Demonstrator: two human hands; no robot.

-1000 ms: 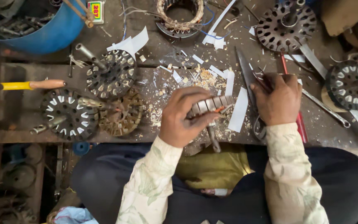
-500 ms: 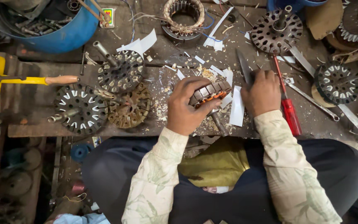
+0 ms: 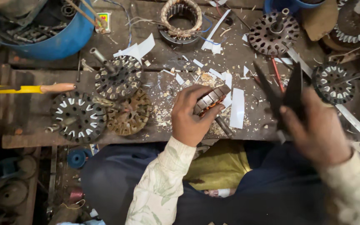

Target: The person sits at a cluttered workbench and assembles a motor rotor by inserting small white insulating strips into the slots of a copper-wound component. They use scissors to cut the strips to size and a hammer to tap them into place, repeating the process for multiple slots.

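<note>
Rotor (image 3: 210, 101) sits on the bench (image 3: 34, 121), amid paper scraps (image 3: 237, 107), near its front edge. My left hand (image 3: 190, 118) is wrapped around the rotor, fingers closed on it, shaft (image 3: 223, 126) poking out toward me. Right of the rotor, my right hand (image 3: 319, 133) is raised and blurred, clamped on dark scissors (image 3: 286, 93), blades apart. Left of the rotor lie three slotted discs (image 3: 78, 116). Judgement: keep the rotor braced firmly on the bench and bring the blades in slowly, clear of the left fingers.
</note>
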